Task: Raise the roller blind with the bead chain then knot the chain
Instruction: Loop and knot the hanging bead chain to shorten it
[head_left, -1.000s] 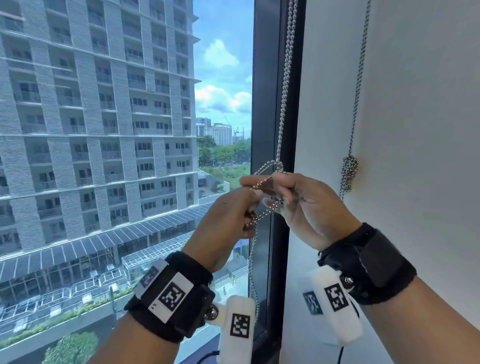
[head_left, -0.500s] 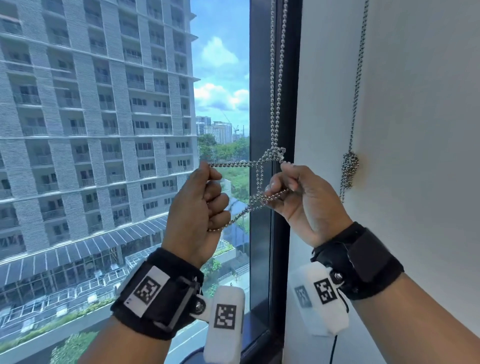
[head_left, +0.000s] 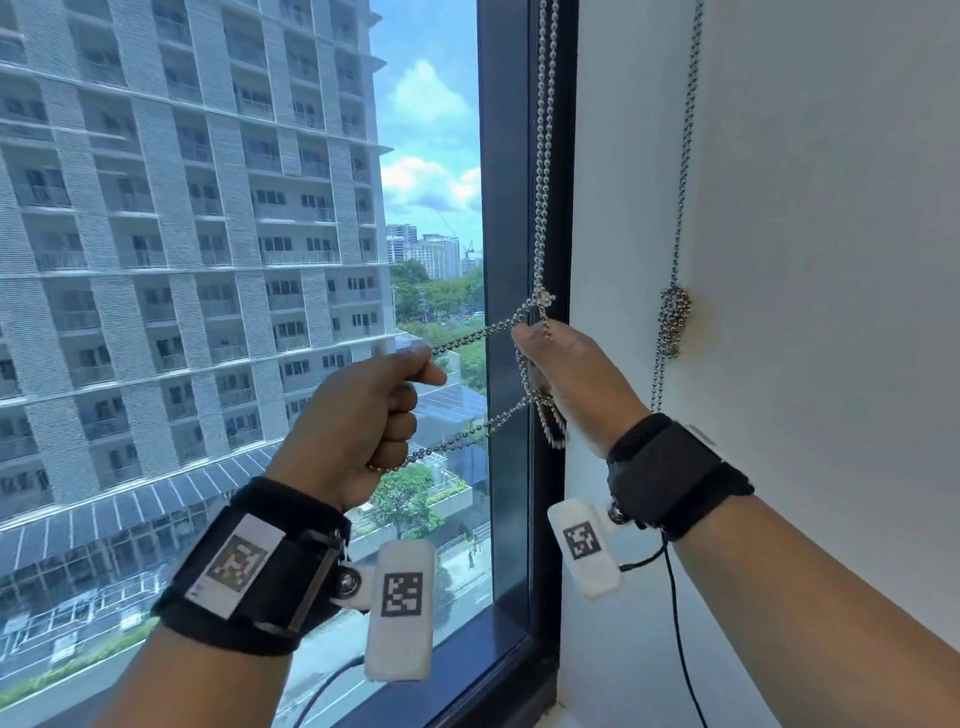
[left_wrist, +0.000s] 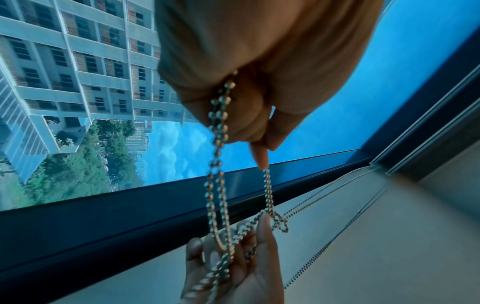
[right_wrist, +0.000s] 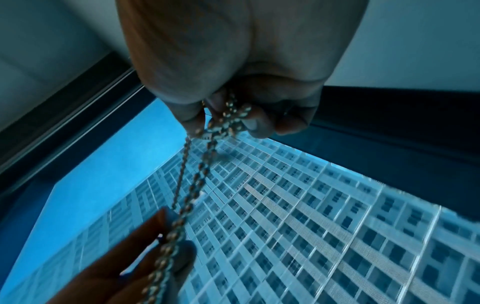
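Reaching up from the bottom of the head view, both forearms rise toward the dark window frame (head_left: 511, 208), each wrist wrapped in a black strap with a white tagged block hanging under it. The left hand (head_left: 363, 415) sits left of the frame, in front of the glass, back of the hand toward the camera, fingers clenched into a fist round the bead chain (head_left: 543, 156); two runs of chain leave the fist, one near the thumb and one under the little finger, both stretched taut toward the frame. The right hand (head_left: 566, 374) is raised just in front of the frame, thumb side up, its fingers (head_left: 524, 335) pinching the chain right below a small loose tangle where the strands cross; more chain is bunched in its curled lower fingers, which the left wrist view also shows. Above the tangle the doubled chain runs straight up along the frame and out of view. To the right of the frame, against the white wall (head_left: 831, 260), a second chain (head_left: 688, 130) hangs with a tight knot (head_left: 674, 314). Beyond the glass stands a grey tower block (head_left: 182, 208).
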